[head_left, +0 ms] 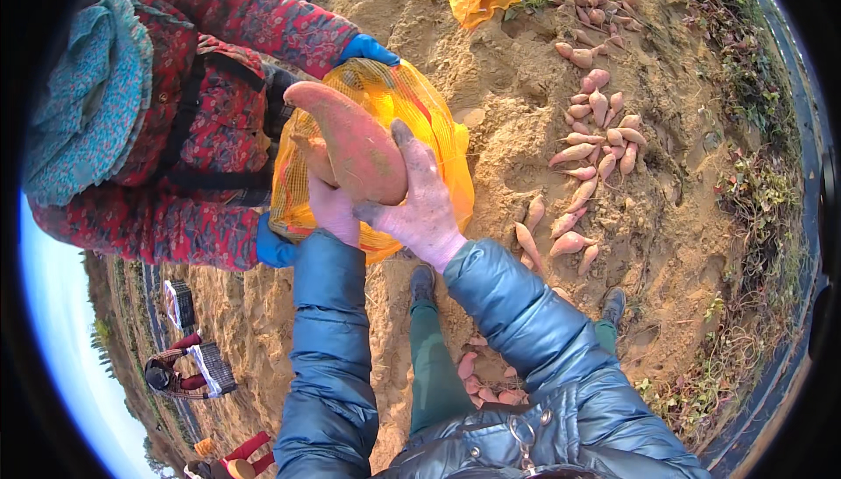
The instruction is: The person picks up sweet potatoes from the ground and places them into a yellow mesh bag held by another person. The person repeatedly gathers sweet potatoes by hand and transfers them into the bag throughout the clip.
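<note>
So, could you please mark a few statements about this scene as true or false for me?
1. The person's right hand holds a large pink sweet potato. True.
2. The person's gloves are black. False: they are pale pink.
3. A co-worker's blue-gloved hand grips the yellow mesh bag. True.
4. No sweet potatoes lie on the ground. False: a scattered row of sweet potatoes lies on the soil, right of the yellow mesh bag.
5. The person's jacket sleeves are red and floral. False: they are shiny blue; the co-worker's sleeves are red and floral.
</note>
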Available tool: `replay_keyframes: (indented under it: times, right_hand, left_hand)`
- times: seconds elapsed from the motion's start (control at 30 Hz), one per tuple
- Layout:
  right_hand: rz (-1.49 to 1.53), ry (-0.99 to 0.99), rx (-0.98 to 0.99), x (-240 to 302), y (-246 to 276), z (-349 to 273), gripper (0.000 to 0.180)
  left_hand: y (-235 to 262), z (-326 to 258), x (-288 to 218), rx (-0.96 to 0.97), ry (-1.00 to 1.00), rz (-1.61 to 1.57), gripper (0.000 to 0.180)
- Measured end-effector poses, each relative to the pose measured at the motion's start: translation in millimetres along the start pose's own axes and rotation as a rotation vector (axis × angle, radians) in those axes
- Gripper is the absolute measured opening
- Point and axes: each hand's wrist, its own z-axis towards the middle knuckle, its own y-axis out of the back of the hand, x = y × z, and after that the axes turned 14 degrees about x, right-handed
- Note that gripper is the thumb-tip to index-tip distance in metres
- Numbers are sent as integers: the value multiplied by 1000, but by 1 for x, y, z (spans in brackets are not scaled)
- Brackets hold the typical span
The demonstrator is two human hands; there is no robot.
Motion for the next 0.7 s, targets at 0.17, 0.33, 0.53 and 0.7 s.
replay_keyframes:
  times: [0.17,0.33,0.53,0.7]
  right_hand:
    - [-502,-335,234,-106,-47,-27,65]
    - [-170,12,234,-114,-26,-110,49]
    - [20,-1002,225,-214,88,-254,38]
    - [474,-1326,-508,-363,166,-317,48]
  left_hand:
    - [14,-4,109,265,363,363,51]
    - [-28,-87,77,173,10,433,48]
    - [-116,-188,108,787,-256,414,46]
    - [-163,-247,225,932,266,412,49]
